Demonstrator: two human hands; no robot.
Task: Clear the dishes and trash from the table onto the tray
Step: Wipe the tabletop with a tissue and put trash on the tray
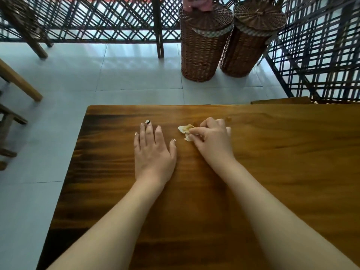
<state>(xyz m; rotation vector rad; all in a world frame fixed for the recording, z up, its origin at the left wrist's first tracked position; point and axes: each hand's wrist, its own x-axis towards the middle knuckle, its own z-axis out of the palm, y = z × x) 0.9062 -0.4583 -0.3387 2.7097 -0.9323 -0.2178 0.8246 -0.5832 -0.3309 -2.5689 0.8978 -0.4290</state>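
Right now the tissue (pixel 186 132), crumpled and stained yellow-brown, lies on the table (pixel 272 172) toward its far edge, half under the right hand (pixel 211 136). That hand's fingers are curled over it, thumb and fingertips pinching the wad against the wood. The left hand (pixel 153 149) rests flat just beside it, fingers straight and spread, holding nothing. A small brown smear (pixel 228 119) sits on the wood just past the right knuckles. No tray or dishes show in this view.

To do this step well, I judge she should gather all loose corners into the pinch before lifting, so no scrap drops, and perhaps drag the wad over the smear first. The flat hand steadies her lean.

Beyond the table stand two wicker baskets (pixel 202 47) with lids, before a lattice screen (pixel 97 16).
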